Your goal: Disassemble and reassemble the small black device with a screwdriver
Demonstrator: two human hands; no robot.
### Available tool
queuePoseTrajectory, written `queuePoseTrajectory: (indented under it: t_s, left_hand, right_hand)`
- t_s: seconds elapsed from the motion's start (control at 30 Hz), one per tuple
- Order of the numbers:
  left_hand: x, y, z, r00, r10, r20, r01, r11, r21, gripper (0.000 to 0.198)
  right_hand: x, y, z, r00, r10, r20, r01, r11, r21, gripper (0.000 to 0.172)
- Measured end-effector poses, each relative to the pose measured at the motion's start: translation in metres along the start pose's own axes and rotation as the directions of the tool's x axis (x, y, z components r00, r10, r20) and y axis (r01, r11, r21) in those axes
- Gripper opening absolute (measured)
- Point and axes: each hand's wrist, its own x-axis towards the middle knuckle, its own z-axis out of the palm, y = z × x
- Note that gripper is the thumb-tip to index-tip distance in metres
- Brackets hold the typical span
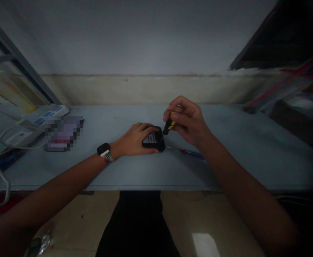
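Note:
A small black device (153, 141) with a white label lies on the pale table (226, 157). My left hand (133, 141) rests on it, fingers curled round its left side and holding it flat. My right hand (185, 119) is closed on a short screwdriver with a yellow and black handle (169, 125), held upright with its tip down at the device's right corner. A watch (104, 150) sits on my left wrist.
A red and blue pen-like tool (190, 153) lies on the table under my right forearm. At the left are a blurred flat object (62, 134), boxes and white cables (1, 142). A wall stands behind the table; plastic-wrapped goods sit at the right.

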Motion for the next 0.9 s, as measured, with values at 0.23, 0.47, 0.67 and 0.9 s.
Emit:
queuePoseTrajectory:
  t_s: [0.23,0.47,0.67,0.9]
  left_hand:
    - [-0.0008,-0.0033,0.0037,1.000,-0.007,-0.006,0.007,1.000,0.006,0.087]
    - [-0.0004,-0.0007,0.0019,1.000,-0.005,-0.009,0.005,1.000,-0.005,0.086]
    - [0.0002,0.0002,0.0014,1.000,-0.014,-0.005,0.014,1.000,-0.011,0.085]
    - [0.0009,0.0033,-0.0017,0.999,-0.033,0.024,0.033,0.999,-0.010,0.083]
  right_hand:
    - [0.0007,0.0029,-0.0034,0.998,-0.065,0.007,0.065,0.997,-0.047,0.030]
    - [0.0001,0.0019,0.0000,0.998,-0.046,0.035,0.046,0.999,0.017,0.038]
    - [-0.0017,0.0003,-0.0012,0.997,0.035,0.065,-0.037,0.999,0.026,0.027]
    - [0.0009,0.0057,0.0006,0.998,-0.050,0.030,0.049,0.999,0.021,0.039]
